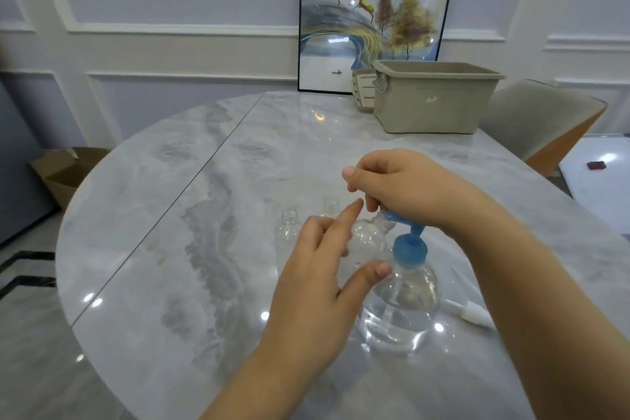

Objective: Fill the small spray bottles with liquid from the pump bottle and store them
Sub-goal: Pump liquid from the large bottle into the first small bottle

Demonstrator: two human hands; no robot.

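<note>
Low in the frame's centre, the left hand [320, 269] grips a clear small bottle [370, 237], tilted with its neck at the pump's spout. The right hand [405, 191], fingers curled, seems to press the blue pump [409, 245] of the pump bottle [405, 310] on the tabletop [170, 249]. Two more small bottles [289, 225] stand just behind. A bin [433, 97] sits at upper right.

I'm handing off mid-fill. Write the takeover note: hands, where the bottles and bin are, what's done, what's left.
Left hand: grip on a small clear spray bottle, tilted, its neck at the pump spout.
Right hand: on the blue pump head of the pump bottle.
Two more small bottles stand uncapped behind on the marble table. White sprayer cap lies right of the pump bottle. Storage bin at far edge.
Done: nothing visibly stored.
Left: fill, cap, store.
</note>
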